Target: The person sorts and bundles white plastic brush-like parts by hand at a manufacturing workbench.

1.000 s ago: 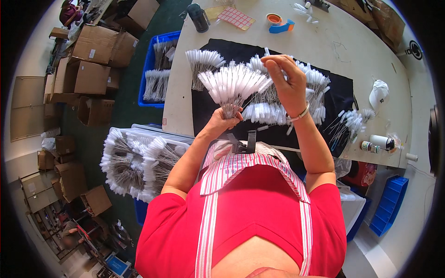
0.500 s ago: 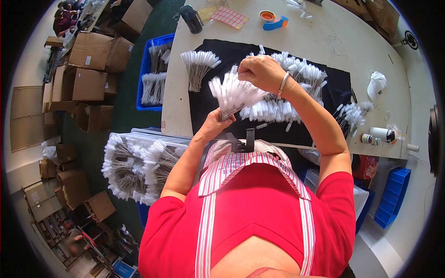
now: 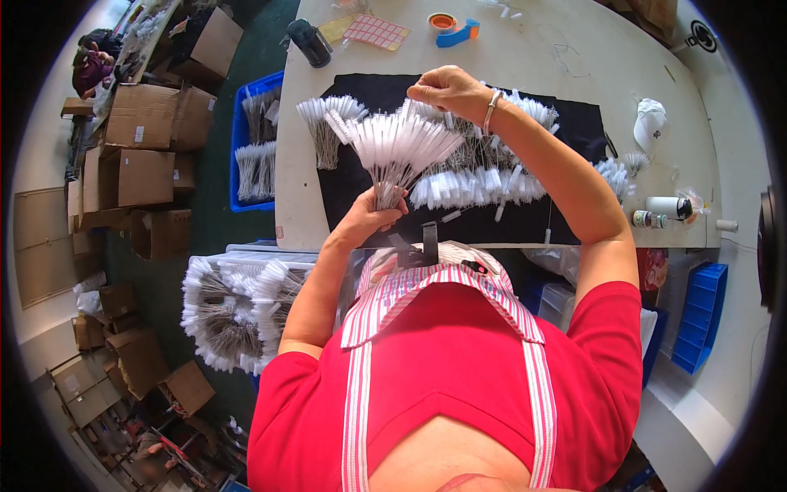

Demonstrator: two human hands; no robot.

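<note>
My left hand [image 3: 373, 217] is wrapped round the wire stems of a bundle of tube brushes [image 3: 402, 143], whose white bristle heads fan out upward. Just above the top right of that fan is my right hand [image 3: 449, 92], its fingers pinched together; whatever they hold, if anything, is hidden. More tube brushes [image 3: 479, 189] lie in rows on the black cloth [image 3: 574, 164], partly covered by my right forearm. A separate bunch of tube brushes [image 3: 326, 131] lies on the cloth's left edge.
A blue crate [image 3: 238, 176] of brushes stands left of the table [image 3: 297, 197], and a heap of brushes [image 3: 234, 312] sits nearer me. On the table are a dark bottle [image 3: 310, 43], a blue tape dispenser [image 3: 459, 34], a white cap [image 3: 650, 123] and a white bottle [image 3: 666, 207].
My right hand has shifted slightly up and left. The bundle in my left hand now fans wider and stands more upright. The whole view has shifted a little.
</note>
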